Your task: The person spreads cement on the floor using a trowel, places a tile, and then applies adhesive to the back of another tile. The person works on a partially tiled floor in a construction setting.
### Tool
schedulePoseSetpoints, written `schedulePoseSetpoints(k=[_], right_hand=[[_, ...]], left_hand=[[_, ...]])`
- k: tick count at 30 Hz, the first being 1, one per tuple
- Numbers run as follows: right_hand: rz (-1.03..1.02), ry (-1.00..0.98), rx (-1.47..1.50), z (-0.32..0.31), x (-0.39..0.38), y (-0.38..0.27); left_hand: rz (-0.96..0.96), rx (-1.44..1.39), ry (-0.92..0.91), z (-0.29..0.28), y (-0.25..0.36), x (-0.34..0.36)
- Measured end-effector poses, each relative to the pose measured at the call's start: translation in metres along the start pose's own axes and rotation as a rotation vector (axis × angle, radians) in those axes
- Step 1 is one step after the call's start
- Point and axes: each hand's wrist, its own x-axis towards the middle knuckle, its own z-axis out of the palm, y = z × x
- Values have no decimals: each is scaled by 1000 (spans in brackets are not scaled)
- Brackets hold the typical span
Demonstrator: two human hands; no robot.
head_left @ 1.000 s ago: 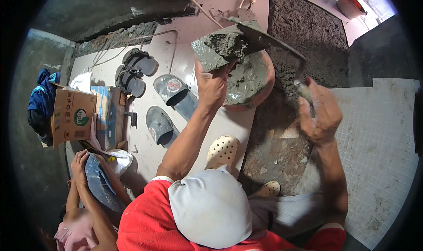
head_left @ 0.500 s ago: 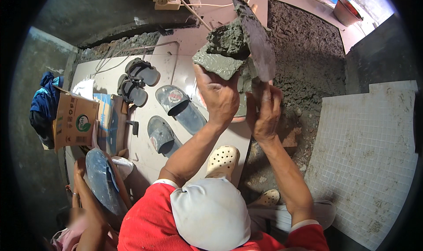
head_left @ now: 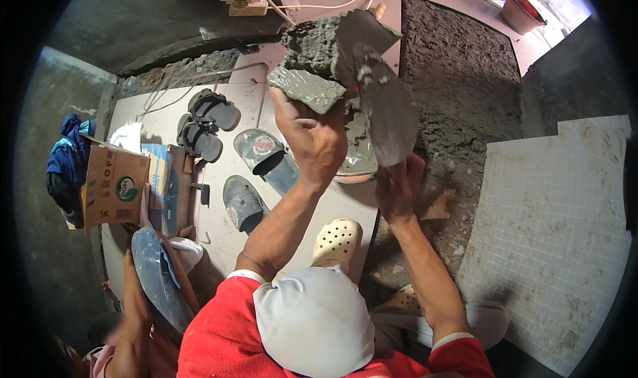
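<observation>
My left hand (head_left: 312, 139) is closed under a slab coated in wet grey mortar (head_left: 309, 89), with a rough heap of mortar (head_left: 312, 46) on its far side. What lies under the coating is hidden. In my right hand (head_left: 401, 185) is a trowel (head_left: 389, 115), its broad smeared blade pointing away from me beside the slab; the fingers wrap its handle. Below and between the hands, a bucket (head_left: 355, 179) with an orange rim holds more mortar, partly hidden. A flat grey smooth piece (head_left: 365, 36) meets the heap; I cannot tell what it is.
Slippers (head_left: 266, 159) and black sandals (head_left: 209, 122) lie on pale tiles at left, near a cardboard box (head_left: 114, 185). Rough mortar bed (head_left: 458, 66) runs along the right, beside a gridded tile sheet (head_left: 551, 238). A power strip (head_left: 247, 2) and another person's arm (head_left: 136, 291) also show.
The slab has shifted left and slightly toward me. My right hand has come lower, and the trowel blade has swung nearer, now showing its flat face.
</observation>
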Motion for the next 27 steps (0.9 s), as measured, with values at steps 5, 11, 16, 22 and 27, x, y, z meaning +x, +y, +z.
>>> schedulePoseSetpoints(k=[5, 11, 16, 22, 27], right_hand=[[-104, 87, -122, -13, -19, 38], [-77, 79, -18, -59, 32, 54], [-8, -126, 233, -82, 67, 34], [-65, -185, 258, -64, 61, 23], [-133, -251, 183, -54, 43, 33]], left_hand=[[-62, -297, -18, -20, -16, 24], [-376, -860, -270, -78, -52, 18], [-569, -1045, -352, -96, -78, -10], [-771, -966, -371, -96, -86, -23], [-774, -943, -383, -96, -86, -23]])
